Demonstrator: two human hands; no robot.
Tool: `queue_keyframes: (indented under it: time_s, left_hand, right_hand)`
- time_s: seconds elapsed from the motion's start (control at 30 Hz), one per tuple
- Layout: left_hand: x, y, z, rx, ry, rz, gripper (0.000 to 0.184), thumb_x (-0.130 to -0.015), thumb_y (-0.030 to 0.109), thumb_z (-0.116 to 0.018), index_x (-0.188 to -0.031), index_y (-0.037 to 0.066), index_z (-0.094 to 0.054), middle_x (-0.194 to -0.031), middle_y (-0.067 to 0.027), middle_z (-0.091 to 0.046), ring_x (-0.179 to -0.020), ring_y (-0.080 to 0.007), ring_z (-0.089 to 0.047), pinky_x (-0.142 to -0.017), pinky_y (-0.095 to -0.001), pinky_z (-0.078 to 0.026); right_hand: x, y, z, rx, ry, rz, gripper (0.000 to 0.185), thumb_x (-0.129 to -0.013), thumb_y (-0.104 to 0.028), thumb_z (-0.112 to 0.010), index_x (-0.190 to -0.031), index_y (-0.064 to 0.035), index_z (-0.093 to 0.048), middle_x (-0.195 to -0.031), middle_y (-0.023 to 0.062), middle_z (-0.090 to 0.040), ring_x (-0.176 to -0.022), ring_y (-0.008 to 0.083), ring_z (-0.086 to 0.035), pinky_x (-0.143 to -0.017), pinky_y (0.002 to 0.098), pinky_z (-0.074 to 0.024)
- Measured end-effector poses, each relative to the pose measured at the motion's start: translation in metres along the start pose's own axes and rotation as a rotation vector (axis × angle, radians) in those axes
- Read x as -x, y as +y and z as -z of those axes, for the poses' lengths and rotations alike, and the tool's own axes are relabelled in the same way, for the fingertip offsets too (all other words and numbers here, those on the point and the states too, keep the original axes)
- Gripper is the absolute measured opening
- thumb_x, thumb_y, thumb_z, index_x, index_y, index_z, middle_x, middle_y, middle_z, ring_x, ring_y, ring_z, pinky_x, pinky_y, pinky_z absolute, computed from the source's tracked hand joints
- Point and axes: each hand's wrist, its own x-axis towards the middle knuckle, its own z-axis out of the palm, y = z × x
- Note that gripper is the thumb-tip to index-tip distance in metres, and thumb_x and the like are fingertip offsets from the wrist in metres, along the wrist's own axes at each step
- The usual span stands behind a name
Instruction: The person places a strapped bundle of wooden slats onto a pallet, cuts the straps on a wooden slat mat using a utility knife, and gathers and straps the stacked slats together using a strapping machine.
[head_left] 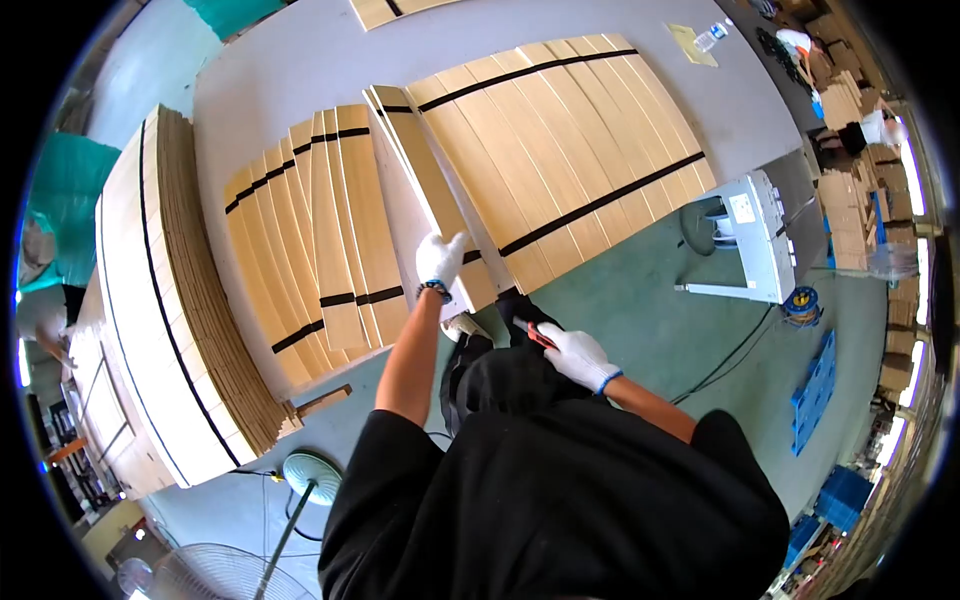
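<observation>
In a white knitted glove, my left hand (440,262) is closed over the edge of a pale wooden board (425,165), its thumb sticking out to the right. This board is tilted up between two groups of flat boards and has black bands across it. My right hand (578,360), also gloved, is closed around a red-handled tool (541,337) near my lap. A short grey end points left from it; the exact kind is too small to make out. Left of the tilted board lie overlapping banded boards (345,230), and a wider banded row (560,140) lies to its right.
A tall curved stack of boards (165,290) stands at the left. The grey table (270,70) carries the boards, with a plastic bottle (710,37) far right. A grey machine (745,235) stands right; a blue pallet (815,392) and fan (225,575) are nearby.
</observation>
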Motion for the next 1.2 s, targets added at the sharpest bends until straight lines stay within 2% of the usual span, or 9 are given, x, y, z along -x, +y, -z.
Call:
queue_keyframes:
  time_s: [0.2, 0.4, 0.7, 0.8, 0.87, 0.93, 1.0, 1.07, 1.2]
  left_hand:
    - [0.000, -0.029, 0.052, -0.146, -0.038, -0.025, 0.062, -0.080, 0.053, -0.070, -0.083, -0.009, -0.071, -0.077, -0.0305, -0.068, -0.080, -0.0442, -0.071, -0.074, -0.0483, -0.055]
    - [0.006, -0.026, 0.083, -0.310, -0.039, -0.023, 0.060, -0.080, 0.053, -0.068, -0.086, -0.007, -0.072, -0.082, -0.0301, -0.069, -0.083, -0.0440, -0.071, -0.075, -0.0477, -0.055]
    - [0.023, -0.021, 0.118, -0.536, 0.124, 0.094, 0.048, -0.083, 0.046, -0.063, -0.089, -0.001, -0.068, -0.084, -0.0266, -0.071, -0.085, -0.0430, -0.070, -0.076, -0.0496, -0.055]
    - [0.021, -0.013, 0.115, -0.680, 0.227, 0.070, 0.039, -0.085, 0.038, -0.068, -0.097, 0.001, -0.064, -0.089, -0.0252, -0.070, -0.088, -0.0429, -0.070, -0.077, -0.0505, -0.056]
    - [0.018, 0.002, 0.110, -0.645, 0.243, 0.042, 0.036, -0.086, 0.036, -0.068, -0.094, 0.001, -0.062, -0.091, -0.0244, -0.070, -0.087, -0.0426, -0.069, -0.076, -0.0501, -0.055]
    - [0.016, 0.029, 0.097, -0.541, 0.268, -0.020, 0.035, -0.087, 0.036, -0.068, -0.090, 0.001, -0.061, -0.088, -0.0221, -0.069, -0.085, -0.0415, -0.067, -0.077, -0.0485, -0.054]
    - [0.018, 0.067, 0.080, -0.446, 0.191, 0.053, 0.038, -0.088, 0.037, -0.069, -0.090, 0.000, -0.063, -0.086, -0.0219, -0.069, -0.084, -0.0389, -0.068, -0.077, -0.0466, -0.054]
    - [0.013, 0.078, 0.051, -0.273, 0.136, 0.068, 0.040, -0.088, 0.039, -0.069, -0.091, -0.001, -0.064, -0.084, -0.0222, -0.069, -0.082, -0.0370, -0.068, -0.076, -0.0452, -0.054]
    - [-0.018, 0.071, -0.025, -0.125, -0.006, 0.159, 0.045, -0.087, 0.043, -0.071, -0.094, -0.002, -0.066, -0.083, -0.0220, -0.069, -0.080, -0.0331, -0.069, -0.076, -0.0432, -0.053]
  right_hand:
    - [0.010, -0.017, 0.024, -0.373, 0.165, 0.194, 0.052, -0.090, -0.022, -0.067, -0.139, -0.0093, -0.054, -0.114, 0.0246, -0.068, -0.099, 0.0445, -0.067, -0.084, 0.0493, -0.0551]
    - [-0.008, -0.017, 0.018, -0.446, 0.318, 0.201, 0.050, -0.093, -0.021, -0.066, -0.138, -0.0062, -0.054, -0.115, 0.0249, -0.068, -0.103, 0.0443, -0.066, -0.085, 0.0471, -0.0551]
    - [-0.063, 0.009, 0.043, -0.562, 0.180, 0.176, 0.050, -0.094, -0.023, -0.067, -0.139, -0.0054, -0.054, -0.114, 0.0248, -0.069, -0.104, 0.0428, -0.068, -0.085, 0.0454, -0.0553]
    - [-0.092, 0.033, 0.065, -0.577, 0.298, 0.379, 0.051, -0.095, -0.015, -0.067, -0.143, -0.0062, -0.052, -0.099, 0.0123, -0.072, -0.069, 0.0144, -0.066, -0.068, 0.0320, -0.0555]
    - [-0.110, 0.051, 0.082, -0.519, 0.326, 0.350, 0.051, -0.096, -0.015, -0.067, -0.144, -0.0053, -0.051, -0.097, 0.0096, -0.070, -0.069, 0.0127, -0.064, -0.067, 0.0311, -0.0559]
    - [-0.126, 0.063, 0.106, -0.601, 0.237, 0.245, 0.048, -0.096, -0.021, -0.065, -0.140, -0.0060, -0.053, -0.113, 0.0207, -0.071, -0.089, 0.0362, -0.073, -0.076, 0.0413, -0.0566]
    - [-0.137, 0.070, 0.128, -0.661, 0.252, 0.250, 0.050, -0.097, -0.012, -0.066, -0.144, -0.0052, -0.051, -0.088, 0.0053, -0.066, -0.067, 0.0104, -0.062, -0.063, 0.0285, -0.0541]
    - [-0.153, 0.078, 0.145, -0.723, 0.234, 0.246, 0.048, -0.095, -0.018, -0.066, -0.141, -0.0068, -0.053, -0.087, 0.0159, -0.070, -0.068, 0.0222, -0.070, -0.065, 0.0365, -0.0550]
    - [-0.181, 0.097, 0.163, -0.706, 0.246, 0.254, 0.050, -0.093, -0.020, -0.068, -0.139, -0.0056, -0.055, -0.083, 0.0162, -0.070, -0.066, 0.0223, -0.069, -0.064, 0.0370, -0.0548]
